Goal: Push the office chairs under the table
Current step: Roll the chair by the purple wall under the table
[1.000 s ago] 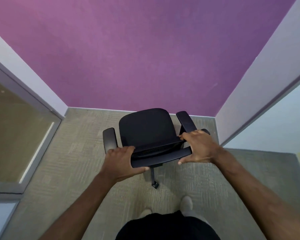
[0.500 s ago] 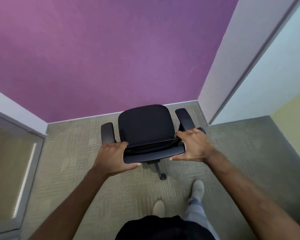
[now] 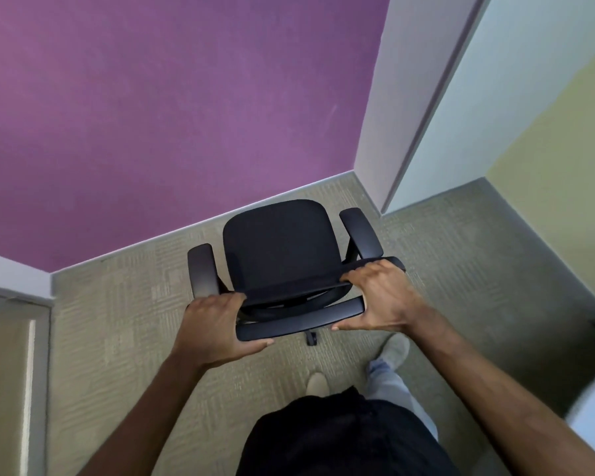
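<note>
A black office chair (image 3: 279, 249) with two armrests stands on the carpet in front of me, its seat facing the purple wall. My left hand (image 3: 213, 329) grips the left end of the chair's backrest top. My right hand (image 3: 380, 298) grips the right end of the same backrest. One caster shows below the backrest between my hands. No table is in view.
A purple wall (image 3: 172, 108) runs close behind the chair. A pale wall corner (image 3: 392, 132) juts out at the right, with open carpet (image 3: 478, 269) beyond it. A glass panel with a grey frame (image 3: 14, 372) stands at the left. My feet are just behind the chair.
The view has swung to the right; the wall corner and the carpet past it now fill more of the right side. Both hands stay on the backrest, and my right foot has stepped forward.
</note>
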The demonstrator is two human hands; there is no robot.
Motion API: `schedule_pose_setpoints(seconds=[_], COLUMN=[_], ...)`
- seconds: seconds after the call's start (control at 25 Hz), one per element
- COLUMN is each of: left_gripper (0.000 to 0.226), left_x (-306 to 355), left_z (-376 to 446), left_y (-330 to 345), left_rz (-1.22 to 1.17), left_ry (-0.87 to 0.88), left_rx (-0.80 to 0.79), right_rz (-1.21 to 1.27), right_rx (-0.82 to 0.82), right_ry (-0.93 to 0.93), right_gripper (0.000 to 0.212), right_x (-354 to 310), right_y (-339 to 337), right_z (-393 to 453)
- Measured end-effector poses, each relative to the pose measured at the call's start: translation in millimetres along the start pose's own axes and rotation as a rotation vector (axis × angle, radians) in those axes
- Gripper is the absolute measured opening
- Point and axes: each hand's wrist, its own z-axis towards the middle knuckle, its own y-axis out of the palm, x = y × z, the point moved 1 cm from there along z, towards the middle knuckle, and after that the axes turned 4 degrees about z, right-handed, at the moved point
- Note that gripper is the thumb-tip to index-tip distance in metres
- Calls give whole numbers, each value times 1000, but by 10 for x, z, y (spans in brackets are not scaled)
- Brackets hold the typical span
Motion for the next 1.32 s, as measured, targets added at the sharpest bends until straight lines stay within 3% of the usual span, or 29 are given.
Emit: schedule_pose_setpoints(seconds=[0.48,1.32], left_gripper=[102,108], left_x=[497,2349], left_z=[416,2475], left_y=[-50,-270], left_rz=[3,130], left_ry=[184,720], left_rx=[-55,1], right_rz=[-18,-13], right_rx=[-63,132], right_ry=[258,780], right_gripper=[109,118], right_x=[222,1461], right_y=[-201,-478], right_z=[-734,-1979])
